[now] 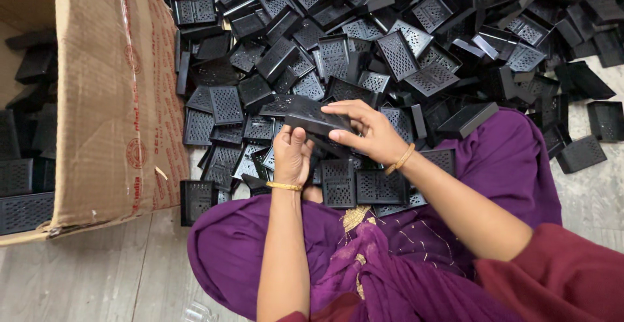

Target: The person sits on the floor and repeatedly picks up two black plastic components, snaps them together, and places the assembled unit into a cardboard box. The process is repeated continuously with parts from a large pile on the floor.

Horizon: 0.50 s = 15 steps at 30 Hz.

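A black perforated plastic tray, shallow and rectangular, is held just above the person's lap between both hands. The left hand grips its lower near edge, fingers curled closed on the tray; a gold bangle circles that wrist. The right hand lies over the tray's right end, fingers pressed along its upper rim and thumb beneath, so that hand too is closed on the tray; a second gold bangle sits at its wrist. Purple cloth covers the lap, and a dark red sleeve shows at lower right. Beyond the hands, a large heap of like black trays spreads across the floor, lying at all angles, some upright, some flat. The floor is pale grey with a wood-like grain. At left stands an open brown cardboard box, its side wall bearing round red printed marks, with more black trays inside.
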Each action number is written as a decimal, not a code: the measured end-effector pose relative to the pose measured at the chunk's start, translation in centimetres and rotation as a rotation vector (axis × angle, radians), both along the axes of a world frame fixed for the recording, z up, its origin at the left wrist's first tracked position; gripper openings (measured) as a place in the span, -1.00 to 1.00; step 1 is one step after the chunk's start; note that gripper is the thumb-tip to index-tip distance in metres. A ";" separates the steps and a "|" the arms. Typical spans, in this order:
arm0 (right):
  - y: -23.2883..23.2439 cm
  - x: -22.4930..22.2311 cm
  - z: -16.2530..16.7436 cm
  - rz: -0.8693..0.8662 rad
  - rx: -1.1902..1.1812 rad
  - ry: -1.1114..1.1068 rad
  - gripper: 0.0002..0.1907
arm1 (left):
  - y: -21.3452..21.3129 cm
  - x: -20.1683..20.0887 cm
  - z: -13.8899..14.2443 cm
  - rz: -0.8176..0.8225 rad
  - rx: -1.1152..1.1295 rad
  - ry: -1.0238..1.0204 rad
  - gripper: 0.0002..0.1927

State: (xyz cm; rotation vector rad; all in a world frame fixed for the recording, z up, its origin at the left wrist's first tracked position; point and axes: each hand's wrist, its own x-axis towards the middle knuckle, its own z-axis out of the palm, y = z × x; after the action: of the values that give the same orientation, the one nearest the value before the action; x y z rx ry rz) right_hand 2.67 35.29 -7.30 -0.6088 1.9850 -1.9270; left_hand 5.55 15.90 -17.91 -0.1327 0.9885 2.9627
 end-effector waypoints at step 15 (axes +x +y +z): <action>1.2 1.2 2.8 0.038 0.460 0.466 -0.38 | -0.6 -0.2 2.4 -0.005 0.017 -0.028 -0.25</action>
State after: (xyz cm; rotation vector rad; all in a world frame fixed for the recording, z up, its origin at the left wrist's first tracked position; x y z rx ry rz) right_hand 3.89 36.45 -4.52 -1.0152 2.5580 -1.3062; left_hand 5.37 15.25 -15.51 -0.1707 0.9591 2.9553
